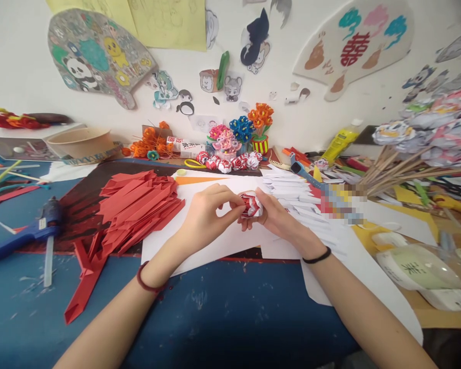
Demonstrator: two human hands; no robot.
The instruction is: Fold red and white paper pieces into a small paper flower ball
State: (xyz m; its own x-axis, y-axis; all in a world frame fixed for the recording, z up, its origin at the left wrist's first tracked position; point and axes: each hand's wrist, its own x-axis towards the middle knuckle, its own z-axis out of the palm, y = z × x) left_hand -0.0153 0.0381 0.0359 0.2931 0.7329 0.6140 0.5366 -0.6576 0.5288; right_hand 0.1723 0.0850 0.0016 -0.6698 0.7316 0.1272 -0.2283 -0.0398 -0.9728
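Observation:
Both my hands meet over the white paper sheet at the middle of the table. Between them is a small red and white folded paper ball. My left hand pinches its left side with curled fingers. My right hand cups and grips its right side. A heap of folded red paper strips lies to the left of my left hand. A stack of folded white strips lies just behind my right hand.
A blue glue gun lies at the left on the blue table. Finished red-white paper balls and paper flowers stand at the back by the wall. Wooden sticks with paper flowers and a plastic tub crowd the right.

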